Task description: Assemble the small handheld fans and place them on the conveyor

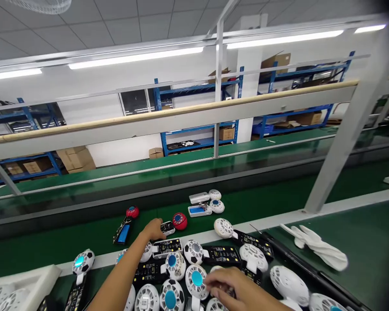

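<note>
Working at a red fan (175, 223), lying on the green belt (278, 203) just past the pale edge of the worktop (369, 233) — round head toward three o'clock, body with bared circuit board toward nine. Touching the end of that body with the left hand (154, 230), fingers held narrow; cannot tell whether truly gripping, with fingertips partly hidden.

Probably busy with lifting or setting down at the belt — cannot tell which. Would call next for a secure pinch on the body if lifting, or a clean release if setting down, without knocking the bared board.

Counting the clock from this fan, with twelve pointing away: at nine, near, a second red fan (126, 224) with a blue battery; at two, two white fans (216, 206). At five, on the worktop, a crowd of football-patterned fans (194, 252) and white ones. Among these, the right hand (233, 287), fingers curled beside a blue-centred fan (196, 278); cannot tell whether holding anything. Toward four, a black rod (311, 272); at eight, a white tray (52, 276); far off at twelve, blue shelves (164, 144).
</note>
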### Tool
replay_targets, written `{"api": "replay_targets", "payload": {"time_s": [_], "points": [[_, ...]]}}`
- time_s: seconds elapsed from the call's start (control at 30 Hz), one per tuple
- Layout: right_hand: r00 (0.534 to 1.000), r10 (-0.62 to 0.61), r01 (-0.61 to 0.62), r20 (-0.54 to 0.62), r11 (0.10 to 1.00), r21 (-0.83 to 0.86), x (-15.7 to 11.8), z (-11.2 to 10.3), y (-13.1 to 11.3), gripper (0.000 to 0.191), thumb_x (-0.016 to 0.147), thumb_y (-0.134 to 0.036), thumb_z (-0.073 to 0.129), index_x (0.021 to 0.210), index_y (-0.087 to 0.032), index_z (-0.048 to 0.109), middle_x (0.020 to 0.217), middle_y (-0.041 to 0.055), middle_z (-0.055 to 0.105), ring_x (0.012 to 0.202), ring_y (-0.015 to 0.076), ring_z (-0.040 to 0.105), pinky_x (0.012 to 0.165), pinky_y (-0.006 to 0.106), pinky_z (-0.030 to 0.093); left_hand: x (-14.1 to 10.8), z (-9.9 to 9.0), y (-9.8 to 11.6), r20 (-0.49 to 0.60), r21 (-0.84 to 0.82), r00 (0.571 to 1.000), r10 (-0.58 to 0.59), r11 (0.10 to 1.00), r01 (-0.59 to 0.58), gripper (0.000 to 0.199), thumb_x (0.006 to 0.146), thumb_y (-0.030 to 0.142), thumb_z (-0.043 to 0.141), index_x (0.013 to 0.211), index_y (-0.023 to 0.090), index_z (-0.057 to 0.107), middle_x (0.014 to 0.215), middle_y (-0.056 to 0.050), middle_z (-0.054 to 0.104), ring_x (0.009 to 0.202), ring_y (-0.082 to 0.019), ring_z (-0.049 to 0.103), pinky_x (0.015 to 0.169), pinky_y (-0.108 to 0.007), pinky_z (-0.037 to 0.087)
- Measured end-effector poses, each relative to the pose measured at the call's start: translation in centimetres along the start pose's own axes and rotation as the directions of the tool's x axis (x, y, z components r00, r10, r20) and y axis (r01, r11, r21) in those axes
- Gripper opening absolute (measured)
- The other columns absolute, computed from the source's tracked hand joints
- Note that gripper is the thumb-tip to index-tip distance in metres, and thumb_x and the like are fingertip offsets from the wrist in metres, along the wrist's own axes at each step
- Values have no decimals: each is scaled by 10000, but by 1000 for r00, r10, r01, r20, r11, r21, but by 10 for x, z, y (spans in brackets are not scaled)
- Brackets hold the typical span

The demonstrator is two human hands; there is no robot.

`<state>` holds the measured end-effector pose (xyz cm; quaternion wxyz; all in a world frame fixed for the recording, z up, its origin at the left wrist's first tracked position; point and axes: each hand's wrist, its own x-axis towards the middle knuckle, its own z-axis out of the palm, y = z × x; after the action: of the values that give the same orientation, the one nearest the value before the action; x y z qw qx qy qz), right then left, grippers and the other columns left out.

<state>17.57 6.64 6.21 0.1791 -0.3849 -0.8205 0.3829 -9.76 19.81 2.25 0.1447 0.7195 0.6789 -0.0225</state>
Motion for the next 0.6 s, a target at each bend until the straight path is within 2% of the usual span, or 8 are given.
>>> {"api": "replay_targets", "payload": {"time_s": [0.1,0.17,0.23,0.3,0.37,0.43,0.5,0.6], "points": [[996,86,-84,-36,994,64,31,5,7,471,844,-381,436,1258,-158,462,1177,130,564,1009,233,564,862,343,454,-7,-13,11,-48,29,997,-55,998,57,268,835,332,549,1027,145,557,1012,-54,597,875,-177,592,761,-378,498],[969,139,-130,-205,990,55,52,8,9,637,850,-443,415,1379,-132,245,1355,171,383,1209,265,415,975,405,366,-26,-24,21,-136,37,988,-67,997,73,297,829,338,549,1049,139,536,1006,-63,594,882,-186,586,775,-389,481],[915,85,-97,-394,995,-11,67,9,3,690,858,-476,388,1402,-127,147,1435,172,229,1318,279,231,1033,450,277,-57,-33,36,-219,31,974,-50,998,59,331,793,322,568,1051,122,514,960,-86,610,875,-218,590,765,-385,463],[862,-21,-28,-506,996,-88,76,7,-11,648,857,-483,393,1384,-153,211,1433,161,219,1315,297,224,1025,469,279,-97,-34,52,-268,12,963,-20,1000,24,338,714,286,584,1003,127,511,889,-113,635,859,-281,604,716,-360,445],[831,-95,37,-548,993,-115,77,5,-27,526,844,-458,430,1281,-170,384,1320,161,376,1194,304,404,964,458,351,-139,-28,66,-285,-35,958,-4,999,-6,288,701,271,533,970,170,508,848,-82,651,823,-282,614,673,-339,435],[850,-114,104,-514,993,-49,72,4,-38,366,830,-420,462,1101,-179,515,1095,122,540,992,268,540,881,419,413,-176,-18,76,-316,-207,948,-38,978,-30,295,689,248,505,980,197,497,810,-48,659,766,-254,621,644,-321,432],[920,-88,144,-382,982,121,65,9,-42,267,824,-400,470,964,-189,554,914,65,596,861,231,571,817,379,438,-203,-6,81,-331,-406,936,-115,913,-32,288,666,240,515,953,210,495,764,-28,656,713,-234,618,624,-311,433],[979,33,59,-202,900,432,54,28,-36,273,787,-423,512,920,-187,545,848,36,609,822,219,578,779,357,450,-224,16,83,-210,-687,967,-142,725,-43,357,623,261,586,960,215,481,782,-23,656,711,-218,620,649,-309,457]]}}
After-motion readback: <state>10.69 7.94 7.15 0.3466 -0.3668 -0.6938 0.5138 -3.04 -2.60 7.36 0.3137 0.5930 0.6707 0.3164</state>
